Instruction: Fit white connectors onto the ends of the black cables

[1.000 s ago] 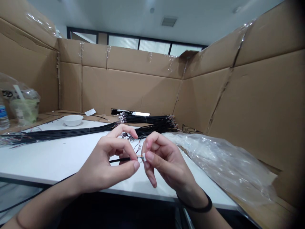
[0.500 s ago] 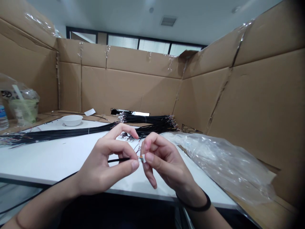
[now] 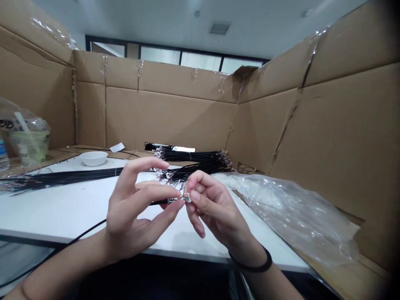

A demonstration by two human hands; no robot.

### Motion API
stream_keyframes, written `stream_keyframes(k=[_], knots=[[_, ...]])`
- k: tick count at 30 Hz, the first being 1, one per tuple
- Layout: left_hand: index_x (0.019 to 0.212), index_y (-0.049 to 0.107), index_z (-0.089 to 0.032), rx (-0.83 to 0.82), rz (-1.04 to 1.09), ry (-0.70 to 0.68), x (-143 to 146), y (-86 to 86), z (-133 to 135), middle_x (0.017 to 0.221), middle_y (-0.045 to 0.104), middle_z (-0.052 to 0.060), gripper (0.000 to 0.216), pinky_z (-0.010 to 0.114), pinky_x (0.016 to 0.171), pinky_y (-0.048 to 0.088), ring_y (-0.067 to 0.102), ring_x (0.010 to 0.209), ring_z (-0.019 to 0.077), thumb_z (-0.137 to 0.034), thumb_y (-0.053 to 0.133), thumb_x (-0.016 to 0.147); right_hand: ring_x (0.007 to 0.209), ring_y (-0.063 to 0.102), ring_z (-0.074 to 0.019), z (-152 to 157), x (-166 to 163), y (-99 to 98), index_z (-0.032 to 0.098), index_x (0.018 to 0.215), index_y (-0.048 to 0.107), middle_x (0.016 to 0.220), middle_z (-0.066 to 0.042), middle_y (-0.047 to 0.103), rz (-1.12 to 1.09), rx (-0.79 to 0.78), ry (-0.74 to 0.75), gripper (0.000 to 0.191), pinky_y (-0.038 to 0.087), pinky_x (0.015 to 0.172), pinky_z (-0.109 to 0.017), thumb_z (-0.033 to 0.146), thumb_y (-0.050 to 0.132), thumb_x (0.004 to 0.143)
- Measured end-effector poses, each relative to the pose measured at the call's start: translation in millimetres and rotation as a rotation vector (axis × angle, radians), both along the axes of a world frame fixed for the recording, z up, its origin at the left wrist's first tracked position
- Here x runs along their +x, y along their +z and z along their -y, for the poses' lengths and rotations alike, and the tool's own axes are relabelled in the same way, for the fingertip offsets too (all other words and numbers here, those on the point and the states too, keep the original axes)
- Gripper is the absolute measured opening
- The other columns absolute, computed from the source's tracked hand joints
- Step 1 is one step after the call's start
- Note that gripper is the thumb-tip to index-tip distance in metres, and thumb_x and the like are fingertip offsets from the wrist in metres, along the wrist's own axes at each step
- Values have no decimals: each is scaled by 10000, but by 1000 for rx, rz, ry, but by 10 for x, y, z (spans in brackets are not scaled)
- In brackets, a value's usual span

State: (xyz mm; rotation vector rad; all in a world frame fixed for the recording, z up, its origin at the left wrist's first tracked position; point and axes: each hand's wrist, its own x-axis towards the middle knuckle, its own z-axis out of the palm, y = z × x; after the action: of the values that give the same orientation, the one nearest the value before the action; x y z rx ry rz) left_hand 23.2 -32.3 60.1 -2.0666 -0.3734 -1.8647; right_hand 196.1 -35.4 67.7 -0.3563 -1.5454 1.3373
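Right grip [image 3: 215, 208] pinches a blocky white connector [image 3: 188, 198] on thin wires [image 3: 173, 200].

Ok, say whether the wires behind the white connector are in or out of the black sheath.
Out: colored wires show between the black sheath and white connector in the right hand.

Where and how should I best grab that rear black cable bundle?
I'd probably grasp the rear bundle mid-length, by the pale tie, coming from above: it lies crosswise, white connectors crowd its left end, loose wire ends its right, and other cables lie in front.
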Motion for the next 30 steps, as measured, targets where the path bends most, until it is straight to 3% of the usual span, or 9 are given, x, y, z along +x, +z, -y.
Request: stream_keyframes(k=[3,9,21,30], knots=[[926,635,-226,-5,8,22,3,-8,5,983,591,57,240,310,653,590,592,1038,249,-68,726,769,368,512,-36,1,-1,2,190,886,549,630,67,577,-9,6,3,188,398,347,-111,296,700,847],[904,645,-187,-101,-21,-103,22,4,46,1196,476,53,237,256,623,615,653,726,86,17,670,787,383,527,-36,-10,6,-1,195,904,556,629,66,582,-20,28,20,133,417,362,-106,275,660,882],[844,655,-132,-153,-74,-195,-4,14,33,1229,452,95,167,301,794,628,667,916,147,26,657,790,380,527,-40,-28,-1,-34,200,892,542,654,59,571,-21,71,16,161,406,340,-111,294,671,875],[803,648,-133,-251,-102,-232,-15,-1,29,1181,433,82,164,343,955,550,631,1064,190,31,639,791,408,552,-40,-20,-27,-72,199,898,553,678,55,572,-41,189,-49,99,437,382,-122,241,643,901]])
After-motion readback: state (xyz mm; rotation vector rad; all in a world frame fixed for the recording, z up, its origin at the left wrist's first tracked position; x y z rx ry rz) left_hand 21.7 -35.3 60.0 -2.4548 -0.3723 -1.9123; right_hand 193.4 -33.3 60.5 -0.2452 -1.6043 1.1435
